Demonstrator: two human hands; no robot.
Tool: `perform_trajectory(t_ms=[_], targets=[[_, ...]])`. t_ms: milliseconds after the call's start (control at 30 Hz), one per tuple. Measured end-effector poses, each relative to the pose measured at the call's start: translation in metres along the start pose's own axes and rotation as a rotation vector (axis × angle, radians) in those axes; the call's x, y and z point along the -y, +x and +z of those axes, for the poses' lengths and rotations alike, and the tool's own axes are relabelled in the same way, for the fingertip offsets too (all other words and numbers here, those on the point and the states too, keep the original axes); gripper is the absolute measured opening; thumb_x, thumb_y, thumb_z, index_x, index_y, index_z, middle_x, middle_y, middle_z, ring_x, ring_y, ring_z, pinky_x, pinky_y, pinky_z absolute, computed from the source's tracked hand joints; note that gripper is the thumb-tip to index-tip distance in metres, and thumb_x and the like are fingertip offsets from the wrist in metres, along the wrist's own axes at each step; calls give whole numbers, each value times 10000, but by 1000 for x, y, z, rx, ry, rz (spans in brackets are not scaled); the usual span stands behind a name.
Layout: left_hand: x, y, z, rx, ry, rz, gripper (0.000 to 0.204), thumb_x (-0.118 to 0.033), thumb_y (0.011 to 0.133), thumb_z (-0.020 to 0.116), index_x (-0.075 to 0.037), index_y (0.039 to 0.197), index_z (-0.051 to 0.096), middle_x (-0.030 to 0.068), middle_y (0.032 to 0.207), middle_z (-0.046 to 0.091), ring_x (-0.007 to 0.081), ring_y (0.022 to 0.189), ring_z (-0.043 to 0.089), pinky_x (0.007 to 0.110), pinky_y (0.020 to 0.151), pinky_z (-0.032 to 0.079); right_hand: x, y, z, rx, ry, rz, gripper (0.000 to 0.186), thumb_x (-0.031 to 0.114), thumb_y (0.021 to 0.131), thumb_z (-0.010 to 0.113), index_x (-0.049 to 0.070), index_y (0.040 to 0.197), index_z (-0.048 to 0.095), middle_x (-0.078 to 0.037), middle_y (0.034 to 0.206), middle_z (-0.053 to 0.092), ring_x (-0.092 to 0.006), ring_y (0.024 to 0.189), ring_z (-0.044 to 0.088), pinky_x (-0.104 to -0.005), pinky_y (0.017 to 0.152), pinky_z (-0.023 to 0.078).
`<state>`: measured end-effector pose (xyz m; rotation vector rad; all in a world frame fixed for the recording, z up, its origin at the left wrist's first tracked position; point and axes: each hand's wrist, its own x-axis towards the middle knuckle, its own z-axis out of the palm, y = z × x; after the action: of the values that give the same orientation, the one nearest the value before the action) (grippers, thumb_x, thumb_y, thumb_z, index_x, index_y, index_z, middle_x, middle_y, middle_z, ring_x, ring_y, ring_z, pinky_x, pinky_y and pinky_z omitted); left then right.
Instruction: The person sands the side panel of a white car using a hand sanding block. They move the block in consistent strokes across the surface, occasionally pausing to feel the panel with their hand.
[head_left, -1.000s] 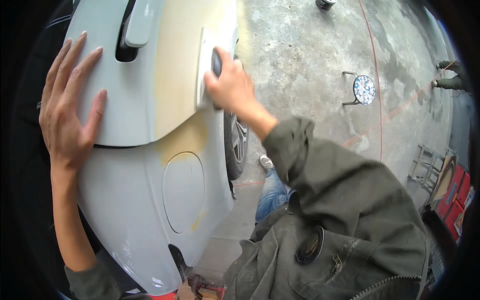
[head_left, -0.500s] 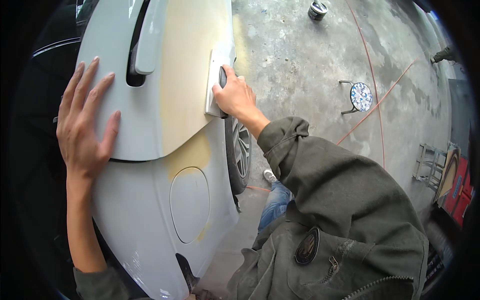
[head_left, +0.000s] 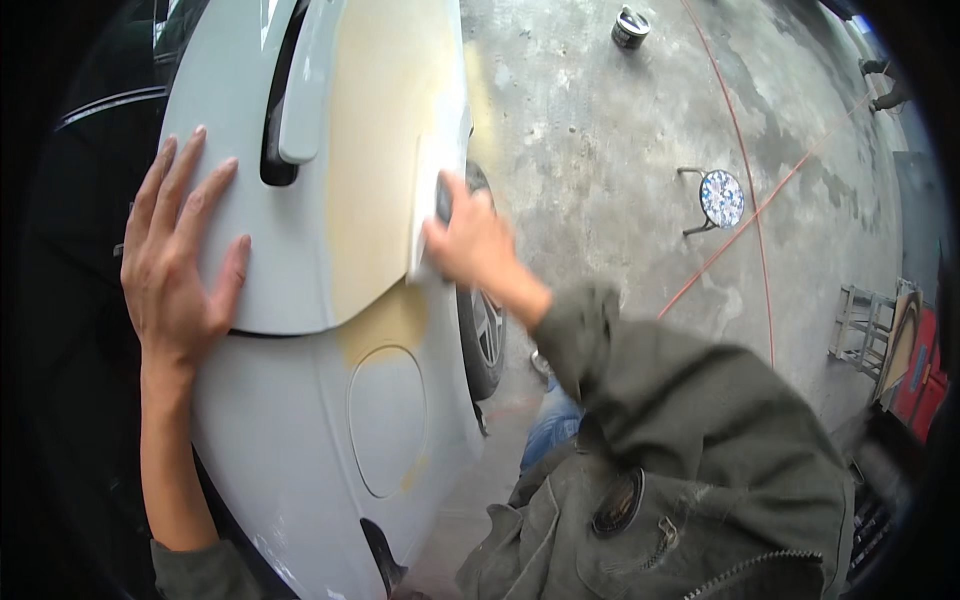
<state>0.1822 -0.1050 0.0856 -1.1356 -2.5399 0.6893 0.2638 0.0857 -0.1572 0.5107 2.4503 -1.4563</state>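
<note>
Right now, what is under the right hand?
Under the right hand: a white sanding block with a dark handle, both partly visible. The hand hides the rest of the handle.

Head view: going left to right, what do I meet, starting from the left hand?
Left hand, pale door handle, right hand gripping a flat white block, dark tub, round patterned stool, red cabinet-like unit.

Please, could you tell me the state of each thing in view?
Car door: looks shut
White block: against the door
Left hand: spread open on the door
Right hand: closed on the block
Fuel flap: shut
Stool: upright
Black tub: upright
Red lines: crossing on the floor
</note>
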Motion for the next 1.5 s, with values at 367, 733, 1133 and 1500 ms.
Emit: perform_trajectory(t_ms=[367,733,1133,1500], targets=[[-3,4,0,-5,-20,11,549,-204,817,660,-153,1364,640,60,1544,492,275,1472,390,426,1200,361,-16,48,-16,-57,-85,67,698,375,879,569,159,1524,411,-303,1177,593,-459,1055,641,-529,940,505],[-2,1,-3,2,-2,26,550,-194,825,656,-152,1373,633,59,1550,485,279,1467,397,425,1196,365,-23,70,-26,-29,-3,100,705,326,868,550,129,1529,402,-304,1235,596,-440,1067,649,-529,935,514],[0,5,0,17,8,34,529,-209,845,636,-152,1371,637,71,1548,487,281,1472,390,437,1206,349,-22,77,-30,-31,-30,76,679,341,876,552,114,1506,438,-302,1189,634,-421,1121,640,-489,968,507],[9,4,-1,25,35,83,514,-236,859,627,-177,1370,635,57,1543,494,263,1466,405,453,1207,354,-18,101,-26,-4,76,14,705,350,887,583,119,1527,399,-301,1198,633,-437,1113,640,-526,970,502]])
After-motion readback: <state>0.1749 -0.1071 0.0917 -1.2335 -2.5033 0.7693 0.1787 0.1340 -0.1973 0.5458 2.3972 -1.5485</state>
